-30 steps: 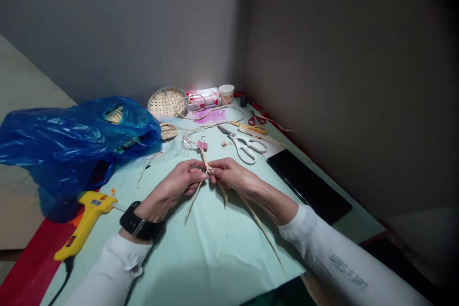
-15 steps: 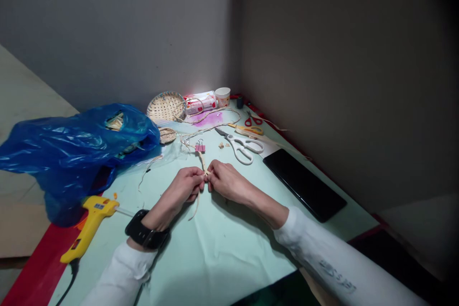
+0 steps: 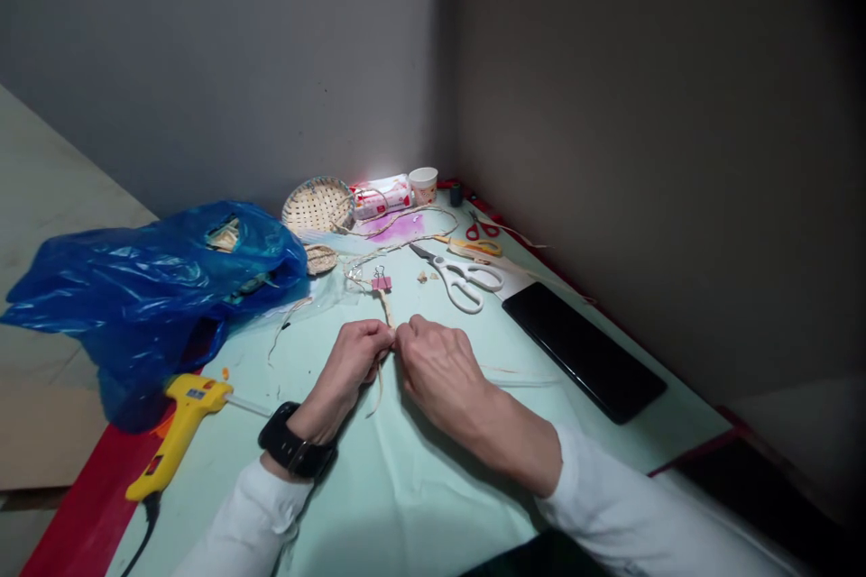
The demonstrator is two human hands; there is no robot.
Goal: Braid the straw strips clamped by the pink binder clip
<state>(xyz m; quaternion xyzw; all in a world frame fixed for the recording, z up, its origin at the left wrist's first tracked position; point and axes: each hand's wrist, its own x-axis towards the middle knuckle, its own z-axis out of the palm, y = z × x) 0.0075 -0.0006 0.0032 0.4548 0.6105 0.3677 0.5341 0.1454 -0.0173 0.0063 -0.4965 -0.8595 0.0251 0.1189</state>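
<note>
A short straw-coloured braid (image 3: pixel 387 306) runs from a pink binder clip (image 3: pixel 382 283) down to my fingers. My left hand (image 3: pixel 355 359), a black watch on its wrist, pinches the braid's lower end between thumb and forefinger. Pressed close beside it, my right hand (image 3: pixel 439 370) is closed on the strands, its knuckles up and its fingertips mostly hidden. One loose strand (image 3: pixel 380 392) hangs below my left fingers. Another pale strand (image 3: pixel 518 371) shows to the right, beyond my right wrist. The crossing of the strands is covered by my fingers.
A yellow glue gun (image 3: pixel 177 437) and a blue plastic bag (image 3: pixel 155 279) lie at left. Behind are a woven basket (image 3: pixel 317 206), a tissue pack (image 3: pixel 382 196) and a paper cup (image 3: pixel 423 186). White scissors (image 3: pixel 460 275) and a black tablet (image 3: pixel 585 352) lie at right.
My right hand has turned over, knuckles up, and come nearer to me. The long strand that trailed under my right forearm now shows farther right. My left hand keeps its pinch.
</note>
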